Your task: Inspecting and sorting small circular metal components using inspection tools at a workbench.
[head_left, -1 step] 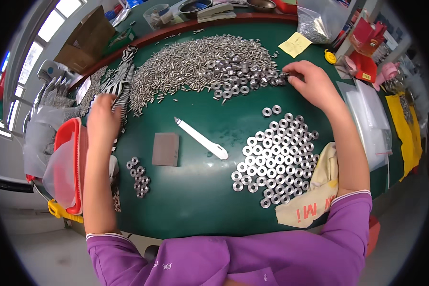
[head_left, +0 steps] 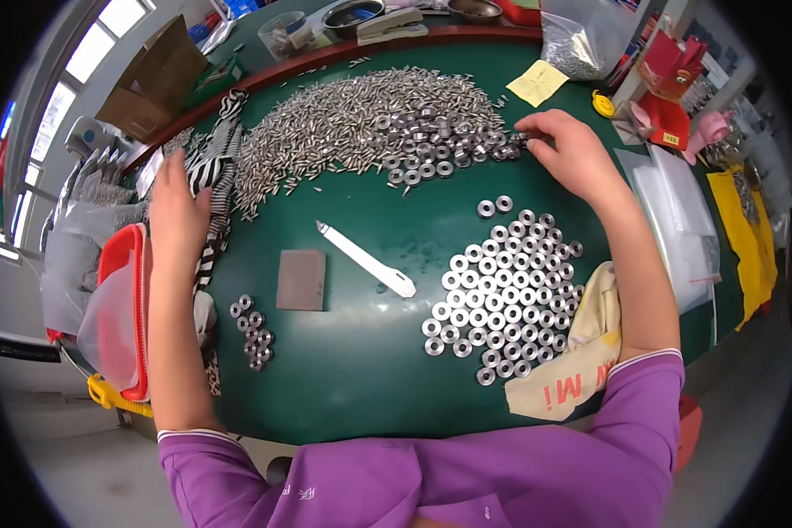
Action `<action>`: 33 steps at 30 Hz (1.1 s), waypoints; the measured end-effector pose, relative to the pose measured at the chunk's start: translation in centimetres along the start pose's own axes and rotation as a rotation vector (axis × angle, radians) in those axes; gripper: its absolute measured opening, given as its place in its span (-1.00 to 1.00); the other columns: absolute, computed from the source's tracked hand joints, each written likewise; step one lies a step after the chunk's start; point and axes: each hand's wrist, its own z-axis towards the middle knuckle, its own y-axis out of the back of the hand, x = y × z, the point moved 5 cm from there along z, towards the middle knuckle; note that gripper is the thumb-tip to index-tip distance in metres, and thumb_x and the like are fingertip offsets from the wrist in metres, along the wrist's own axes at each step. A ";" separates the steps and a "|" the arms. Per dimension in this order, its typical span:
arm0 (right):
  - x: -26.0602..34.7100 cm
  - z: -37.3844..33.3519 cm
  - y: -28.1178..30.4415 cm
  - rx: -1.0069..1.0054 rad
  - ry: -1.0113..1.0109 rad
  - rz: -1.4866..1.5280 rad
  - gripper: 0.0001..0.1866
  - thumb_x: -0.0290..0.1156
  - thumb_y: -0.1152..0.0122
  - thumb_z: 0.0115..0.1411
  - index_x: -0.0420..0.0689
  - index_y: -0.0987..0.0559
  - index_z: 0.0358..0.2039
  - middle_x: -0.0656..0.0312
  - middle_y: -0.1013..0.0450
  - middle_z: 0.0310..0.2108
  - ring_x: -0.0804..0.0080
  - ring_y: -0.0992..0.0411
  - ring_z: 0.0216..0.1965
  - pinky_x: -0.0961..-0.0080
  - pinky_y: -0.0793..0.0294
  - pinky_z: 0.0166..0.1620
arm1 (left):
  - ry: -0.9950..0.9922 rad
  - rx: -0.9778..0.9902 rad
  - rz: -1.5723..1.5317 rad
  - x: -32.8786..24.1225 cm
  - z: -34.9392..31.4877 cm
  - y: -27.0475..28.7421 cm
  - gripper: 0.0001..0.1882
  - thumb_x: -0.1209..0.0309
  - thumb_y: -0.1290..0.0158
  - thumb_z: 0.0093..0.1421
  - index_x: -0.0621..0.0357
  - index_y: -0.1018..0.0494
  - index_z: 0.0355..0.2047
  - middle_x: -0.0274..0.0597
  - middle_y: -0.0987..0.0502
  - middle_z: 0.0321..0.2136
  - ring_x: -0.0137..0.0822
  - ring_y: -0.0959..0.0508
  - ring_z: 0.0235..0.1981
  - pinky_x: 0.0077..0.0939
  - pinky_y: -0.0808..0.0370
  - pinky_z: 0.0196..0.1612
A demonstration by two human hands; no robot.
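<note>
My right hand (head_left: pixel 570 151) is at the right end of a heap of metal rings (head_left: pixel 427 160), thumb and forefinger pinched on a metal ring (head_left: pixel 520 139). Behind and left of these rings spreads a large pile of small metal pins (head_left: pixel 321 132). My left hand (head_left: pixel 179 209) has its fingers stretched out beside a black-and-white striped cloth (head_left: pixel 226 145), holding nothing. Many shiny rings (head_left: pixel 495 299) lie flat at the right, and a smaller cluster of rings (head_left: pixel 253 333) is at the left. Between them are a grey-brown block (head_left: pixel 301 280) and a white pen-shaped tool (head_left: pixel 365 260) with a pointed tip.
A red basket (head_left: pixel 141 308) with plastic in it stands beside my left forearm. A beige cloth (head_left: pixel 550 387) lies near my right elbow. Clear plastic bags (head_left: pixel 673 211) and a yellow note (head_left: pixel 537 84) are to the right. A raised red edge (head_left: pixel 370 55) bounds the table's back.
My left hand has straightened its fingers and shifted slightly forward and left. My right hand stays at the end of the ring heap. The whole view has shifted slightly.
</note>
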 end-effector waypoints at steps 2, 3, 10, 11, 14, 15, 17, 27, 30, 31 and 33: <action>-0.5 -0.1 0.4 -0.037 -0.010 -0.010 -0.75 -0.48 -0.12 0.11 -0.09 -0.58 -0.16 0.14 -0.47 -0.23 0.19 -0.47 -0.17 0.35 -0.45 -0.08 | 0.004 -0.040 -0.092 -2.3 2.5 0.7 -0.43 0.49 -0.14 0.06 0.23 -0.27 0.11 0.09 -0.36 0.08 0.12 -0.38 0.07 -0.20 -0.34 0.12; -0.6 -0.1 0.3 -0.050 0.010 -0.027 -0.74 -0.49 -0.12 0.11 -0.08 -0.58 -0.16 0.14 -0.47 -0.22 0.18 -0.46 -0.15 0.34 -0.45 -0.07 | -0.039 -0.042 -0.160 -3.9 3.1 0.8 -0.47 0.49 -0.14 0.06 0.22 -0.30 0.08 0.08 -0.38 0.05 0.10 -0.39 0.06 -0.21 -0.34 0.11; -1.1 -0.5 -0.8 0.040 0.023 -0.053 -0.72 -0.55 -0.20 0.05 -0.08 -0.56 -0.18 0.18 -0.43 -0.23 0.24 -0.46 -0.18 0.37 -0.47 -0.08 | -0.148 0.564 -0.631 -19.9 -0.7 -2.9 -0.65 0.45 -0.18 0.04 0.25 -0.45 -0.14 -0.06 -0.44 -0.25 -0.13 -0.56 -0.33 -0.31 -0.49 -0.22; -0.7 -0.5 -1.0 0.063 0.029 -0.016 -0.73 -0.53 -0.21 0.03 -0.06 -0.56 -0.19 0.16 -0.42 -0.23 0.20 -0.45 -0.16 0.33 -0.46 -0.07 | -0.146 0.553 -0.604 -20.9 -0.8 -3.1 -0.59 0.44 -0.19 0.03 0.23 -0.42 -0.09 -0.05 -0.43 -0.19 -0.09 -0.56 -0.29 -0.27 -0.49 -0.19; -0.2 -0.6 -1.7 0.016 0.071 -0.035 -0.73 -0.55 -0.25 -0.01 -0.13 -0.56 -0.23 0.13 -0.39 -0.24 0.14 -0.45 -0.19 0.30 -0.47 -0.10 | -0.180 0.488 -0.567 -23.0 -0.4 -4.1 -0.60 0.43 -0.19 0.02 0.23 -0.43 -0.11 -0.01 -0.41 -0.17 0.02 -0.52 -0.23 -0.21 -0.47 -0.16; -0.1 -0.7 -1.7 -0.011 0.094 -0.071 -0.74 -0.56 -0.26 -0.02 -0.15 -0.56 -0.25 0.11 -0.38 -0.24 0.12 -0.44 -0.19 0.28 -0.46 -0.10 | -0.181 0.488 -0.567 -23.4 -0.3 -4.4 -0.60 0.43 -0.19 0.02 0.23 -0.43 -0.11 -0.01 -0.41 -0.17 0.02 -0.52 -0.23 -0.21 -0.47 -0.16; -0.3 -0.7 -1.7 0.011 0.103 -0.091 -0.74 -0.56 -0.26 -0.01 -0.16 -0.55 -0.25 0.12 -0.38 -0.24 0.13 -0.45 -0.20 0.30 -0.46 -0.11 | -0.172 0.499 -0.578 -24.1 -0.2 -5.1 -0.66 0.45 -0.19 0.02 0.24 -0.45 -0.17 -0.01 -0.41 -0.20 0.02 -0.52 -0.25 -0.20 -0.47 -0.17; 2.3 -1.8 -2.0 0.406 0.052 -0.026 -0.71 -0.55 -0.26 -0.01 -0.18 -0.57 -0.21 0.10 -0.49 -0.26 0.17 -0.48 -0.19 0.36 -0.48 -0.09 | -0.133 0.512 -0.791 -25.0 -2.0 -3.6 -0.54 0.61 -0.13 -0.02 0.21 -0.38 -0.05 -0.08 -0.46 -0.23 -0.07 -0.50 -0.22 -0.27 -0.45 -0.12; 2.2 -1.6 -1.9 0.402 0.117 0.056 -0.71 -0.59 -0.19 0.02 -0.20 -0.57 -0.18 0.12 -0.52 -0.29 0.24 -0.51 -0.23 0.42 -0.50 -0.12 | -0.132 0.418 -0.782 -24.3 -2.0 -3.7 -0.37 0.65 -0.10 -0.02 0.18 -0.26 0.12 -0.08 -0.47 -0.19 -0.07 -0.48 -0.17 -0.26 -0.43 -0.06; 2.3 -1.4 -1.4 0.273 0.180 0.033 -0.72 -0.60 -0.17 0.03 -0.20 -0.57 -0.18 0.13 -0.51 -0.29 0.24 -0.51 -0.24 0.42 -0.50 -0.12 | -0.165 0.285 -0.714 -23.9 -1.7 -3.2 -0.30 0.67 -0.08 -0.02 0.18 -0.19 0.19 -0.08 -0.48 -0.17 -0.06 -0.46 -0.14 -0.25 -0.41 -0.02; 2.3 -0.9 -0.9 0.153 0.168 0.006 -0.73 -0.61 -0.16 0.04 -0.17 -0.57 -0.19 0.15 -0.49 -0.29 0.25 -0.50 -0.22 0.41 -0.49 -0.12 | -0.172 0.267 -0.689 -23.2 -1.6 -3.3 -0.29 0.68 -0.07 -0.01 0.20 -0.17 0.20 -0.06 -0.49 -0.16 -0.05 -0.44 -0.09 -0.23 -0.37 0.02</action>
